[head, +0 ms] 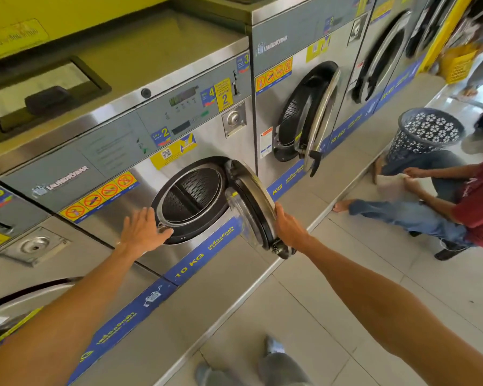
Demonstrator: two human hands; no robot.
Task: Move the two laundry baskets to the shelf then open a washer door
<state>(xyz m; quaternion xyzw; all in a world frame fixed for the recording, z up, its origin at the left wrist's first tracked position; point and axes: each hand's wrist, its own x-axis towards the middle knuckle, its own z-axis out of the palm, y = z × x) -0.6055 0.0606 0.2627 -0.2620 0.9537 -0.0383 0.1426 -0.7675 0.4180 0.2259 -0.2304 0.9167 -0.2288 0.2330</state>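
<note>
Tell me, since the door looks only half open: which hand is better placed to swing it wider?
Probably the right hand: it already grips the door's outer rim, opposite the hinge side. The left hand lies flat and open on the washer front beside the drum opening, off the door.

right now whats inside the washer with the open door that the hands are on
Inside the washer drum only bare perforated metal and one ribbed paddle show; no laundry is visible. The open door and the front rim hide the drum's lower and right parts.

A seated person in a red shirt (477, 201) folds white cloth (393, 188) — well right of the right hand. Beyond them stands a grey perforated basket (427, 132) — a yellow crate (457, 65) farther off.
</note>
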